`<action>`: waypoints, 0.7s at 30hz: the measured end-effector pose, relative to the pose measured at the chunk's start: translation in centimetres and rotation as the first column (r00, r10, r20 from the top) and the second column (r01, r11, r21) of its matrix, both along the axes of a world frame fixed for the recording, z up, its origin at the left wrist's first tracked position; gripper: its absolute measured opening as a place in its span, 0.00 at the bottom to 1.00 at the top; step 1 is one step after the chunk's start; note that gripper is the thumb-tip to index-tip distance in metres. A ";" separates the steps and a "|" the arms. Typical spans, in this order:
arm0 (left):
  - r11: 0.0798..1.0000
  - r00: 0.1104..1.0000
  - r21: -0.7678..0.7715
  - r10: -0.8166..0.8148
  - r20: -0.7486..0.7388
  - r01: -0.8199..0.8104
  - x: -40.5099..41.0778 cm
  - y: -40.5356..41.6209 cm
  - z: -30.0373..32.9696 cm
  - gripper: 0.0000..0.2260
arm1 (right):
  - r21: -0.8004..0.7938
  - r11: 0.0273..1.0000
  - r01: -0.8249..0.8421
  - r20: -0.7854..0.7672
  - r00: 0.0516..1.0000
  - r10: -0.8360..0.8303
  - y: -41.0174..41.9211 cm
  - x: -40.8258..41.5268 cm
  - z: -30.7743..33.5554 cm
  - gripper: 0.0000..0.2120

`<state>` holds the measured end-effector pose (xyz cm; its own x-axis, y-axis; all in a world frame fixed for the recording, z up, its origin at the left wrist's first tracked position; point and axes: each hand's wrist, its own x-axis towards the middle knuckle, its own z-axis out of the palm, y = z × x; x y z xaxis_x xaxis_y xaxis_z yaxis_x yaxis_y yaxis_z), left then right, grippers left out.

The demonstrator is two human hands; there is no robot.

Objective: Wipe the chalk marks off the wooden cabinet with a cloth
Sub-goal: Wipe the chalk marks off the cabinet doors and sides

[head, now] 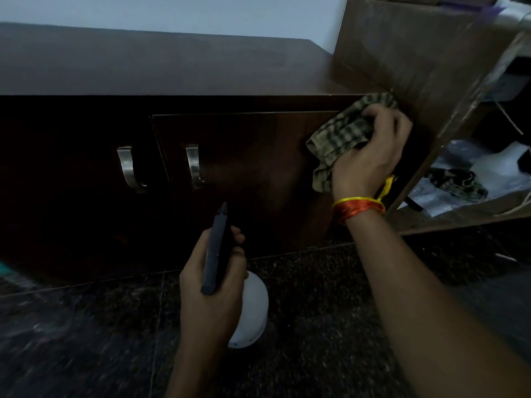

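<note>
Cabinet doors are filling most of the view, dark brown wood standing on a speckled stone floor, and the wiping is looking well under way rather than starting or finishing. No chalk marks are showing anywhere on the wood in this dim light, so I cannot tell how many have gone or whether any are remaining; my guess is that the upper right corner is the patch being worked now. To the far side of the right-hand fingers an open shelf unit is leaning into view with papers and another checked rag lying inside it. Two curved metal handles are sitting well off toward the left of those fingers, untouched. The right hand is pressing a bunched green checked cloth flat against the top right corner of the right-hand door, just under the cabinet's top edge; its fingers are curling closed over the upper fold of the cloth, with loose fabric spilling out below the palm. A red and yellow thread band is circling that wrist. Lower down, the left hand is wrapping a spray bottle, fingers closed round its neck below the dark trigger head, whose nozzle is pointing up at the door and hanging clear of the wood. Judging by this, the rest of the door and the left door may be waiting for a check.
</note>
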<state>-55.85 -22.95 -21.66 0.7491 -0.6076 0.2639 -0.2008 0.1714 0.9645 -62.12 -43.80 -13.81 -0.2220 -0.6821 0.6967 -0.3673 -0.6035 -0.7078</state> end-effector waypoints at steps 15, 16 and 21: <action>0.999 1.000 0.044 -0.008 -0.018 0.009 -0.1 0.1 0.7 0.09 | 0.105 0.994 -0.012 -0.044 0.999 0.017 0.1 -1.3 -4.4 0.21; 0.999 1.000 0.041 -0.010 -0.021 0.011 -0.1 0.1 0.6 0.09 | 0.073 0.997 -0.004 0.006 1.000 0.004 -0.2 -1.0 -3.0 0.21; 0.998 0.999 0.058 -0.013 -0.038 0.015 -0.1 0.3 0.5 0.09 | 0.000 0.999 0.033 0.177 0.984 -0.033 -0.6 0.6 0.3 0.19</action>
